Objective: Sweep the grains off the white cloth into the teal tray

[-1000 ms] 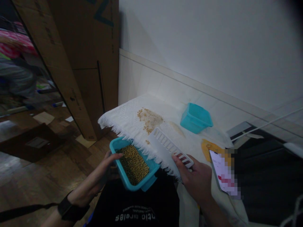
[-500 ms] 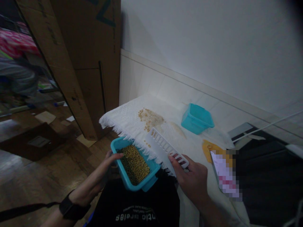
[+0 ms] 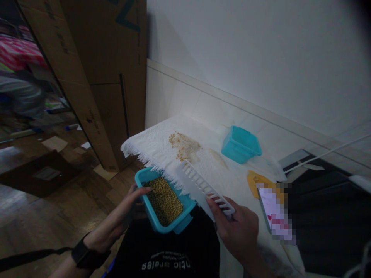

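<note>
My left hand [image 3: 136, 200] grips the left rim of a teal plastic tub [image 3: 171, 227], its thumb over the edge. Round yellow-green beans [image 3: 166, 199] lie inside the tub, just under the table's front edge. In my right hand [image 3: 236, 224] is a white slotted plastic piece [image 3: 199, 189], held at its near end. Its far end rests low over the white fringed cloth [image 3: 147, 141], beside the tub. Beyond it, a pile of pale grains [image 3: 188, 144] is spread on the cloth, with yellow beans [image 3: 174, 137] along its left side.
A second teal tub [image 3: 242, 144] stands on the cloth near the wall. A phone [image 3: 274, 212] lies over an orange-yellow item [image 3: 253, 181] at the right, beside a black surface [image 3: 327, 216]. A tall cardboard box [image 3: 113, 88] rises at the left.
My right hand has drawn the slotted piece slightly toward me and to the right. The loose beans near the cloth's front edge no longer show. My left hand and the tub have barely moved.
</note>
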`<state>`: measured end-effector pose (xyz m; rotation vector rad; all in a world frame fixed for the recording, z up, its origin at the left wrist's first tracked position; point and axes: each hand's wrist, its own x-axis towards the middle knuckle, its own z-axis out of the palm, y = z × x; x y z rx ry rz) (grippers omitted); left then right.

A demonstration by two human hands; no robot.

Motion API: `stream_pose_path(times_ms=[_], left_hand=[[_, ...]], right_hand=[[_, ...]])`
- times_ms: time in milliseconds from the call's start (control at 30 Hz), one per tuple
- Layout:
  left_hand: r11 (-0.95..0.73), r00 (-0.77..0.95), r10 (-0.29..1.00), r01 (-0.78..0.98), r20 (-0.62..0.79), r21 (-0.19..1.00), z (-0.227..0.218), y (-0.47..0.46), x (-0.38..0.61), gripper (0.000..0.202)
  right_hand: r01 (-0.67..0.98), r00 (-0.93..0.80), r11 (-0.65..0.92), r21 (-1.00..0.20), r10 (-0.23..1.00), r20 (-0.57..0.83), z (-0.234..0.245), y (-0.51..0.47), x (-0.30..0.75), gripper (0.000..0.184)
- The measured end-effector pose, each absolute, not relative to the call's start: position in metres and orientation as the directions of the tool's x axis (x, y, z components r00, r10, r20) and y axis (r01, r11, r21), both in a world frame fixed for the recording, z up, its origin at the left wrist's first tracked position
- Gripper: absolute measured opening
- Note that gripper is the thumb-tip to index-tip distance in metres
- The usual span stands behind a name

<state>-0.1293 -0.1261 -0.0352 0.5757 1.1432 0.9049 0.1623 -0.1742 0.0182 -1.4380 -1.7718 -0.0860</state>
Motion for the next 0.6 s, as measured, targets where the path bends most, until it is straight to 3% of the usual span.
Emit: stream_pose_path(times_ms=[233, 400, 600], left_hand=[[0.540, 0.121, 0.839, -0.310, -0.531, 0.783, -0.038, -0.127, -0.131, 0.072], [0.579, 0.112, 0.810, -0.302, -0.575, 0.757, -0.049, -0.119, -0.131, 0.081], [0.565, 0.114, 0.820, -0.321, -0.561, 0.760, -0.055, -0.119, -0.131, 0.086]], right_hand=[[0.739, 0.256, 0.139, -0.659, 0.847, 0.465, 0.020, -0.171, 0.181, 0.046], [0.674, 0.334, 0.029, -0.738, 0.879, 0.339, 0.014, -0.143, 0.225, 0.045], [0.619, 0.493, 0.001, -0.786, 0.778, 0.389, 0.011, -0.114, 0.257, 0.048]])
